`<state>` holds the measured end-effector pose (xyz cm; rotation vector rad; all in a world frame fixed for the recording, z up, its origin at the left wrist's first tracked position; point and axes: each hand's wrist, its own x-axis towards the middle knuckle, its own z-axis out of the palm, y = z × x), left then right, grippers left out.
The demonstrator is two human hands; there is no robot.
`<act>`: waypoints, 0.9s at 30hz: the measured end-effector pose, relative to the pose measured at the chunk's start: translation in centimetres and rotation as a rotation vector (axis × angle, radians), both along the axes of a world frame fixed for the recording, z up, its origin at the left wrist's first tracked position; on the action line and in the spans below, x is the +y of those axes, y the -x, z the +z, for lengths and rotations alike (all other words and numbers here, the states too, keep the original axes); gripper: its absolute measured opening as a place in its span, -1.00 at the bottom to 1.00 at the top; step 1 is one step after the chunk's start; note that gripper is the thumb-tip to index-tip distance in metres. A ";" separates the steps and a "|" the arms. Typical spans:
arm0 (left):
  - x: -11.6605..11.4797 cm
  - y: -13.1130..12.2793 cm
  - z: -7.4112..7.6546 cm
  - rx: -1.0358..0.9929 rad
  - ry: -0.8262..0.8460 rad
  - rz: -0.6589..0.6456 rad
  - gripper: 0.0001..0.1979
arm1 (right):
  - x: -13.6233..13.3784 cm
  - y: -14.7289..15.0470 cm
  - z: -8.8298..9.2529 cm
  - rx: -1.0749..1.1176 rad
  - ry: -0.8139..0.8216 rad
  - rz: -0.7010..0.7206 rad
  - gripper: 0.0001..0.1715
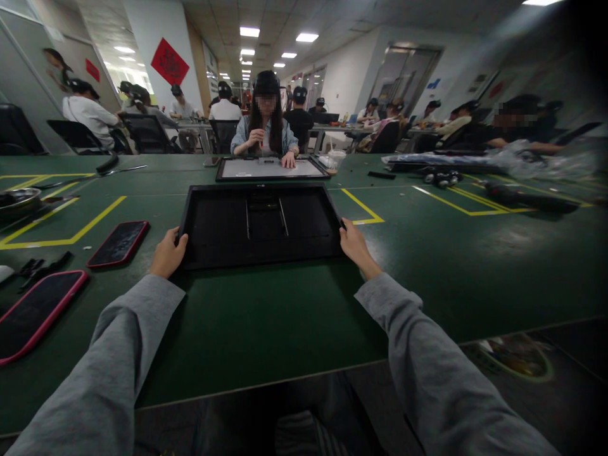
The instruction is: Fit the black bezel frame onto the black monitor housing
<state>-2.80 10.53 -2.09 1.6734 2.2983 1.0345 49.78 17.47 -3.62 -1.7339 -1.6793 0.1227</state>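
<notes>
At tbl (275,329); L hand (168,254); R hand (356,247); both hold panel (216,221) ends; room nearside

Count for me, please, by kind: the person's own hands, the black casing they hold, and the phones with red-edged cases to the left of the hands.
Own hands: 2 (left hand, right hand)
Black casing: 1
Phones with red-edged cases: 2 (nearer phone, farther phone)
Total: 5

**Head-worn view over a green workbench (270,329)**

The single camera faces forward and down from the wearer's head; grey sleeves (118,342) loom near, left hand (168,253) and right hand (356,246) sit mid-frame, ceiling lights (307,37) lie far off.
</notes>
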 end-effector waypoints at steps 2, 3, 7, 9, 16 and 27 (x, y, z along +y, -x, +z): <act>0.0 -0.1 0.1 0.003 0.004 0.001 -0.37 | 0.1 0.0 -0.1 0.002 -0.001 0.000 -0.35; 0.0 -0.1 0.1 0.003 0.007 0.002 -0.37 | 0.2 0.0 -0.1 0.006 -0.006 -0.002 -0.36; 0.0 -0.2 0.1 0.003 0.006 0.002 -0.36 | 0.2 0.1 -0.2 0.017 -0.022 -0.005 -0.37; -0.1 -0.2 0.1 -0.002 -0.001 -0.004 -0.36 | 0.1 0.1 -0.1 0.009 -0.007 -0.006 -0.36; -0.4 -0.4 0.4 0.006 0.008 -0.014 -0.36 | -0.2 0.2 0.2 -0.009 0.001 0.005 -0.33; -0.2 -0.2 0.1 -0.010 0.003 -0.017 -0.36 | -0.2 0.1 0.1 0.010 -0.016 0.027 -0.30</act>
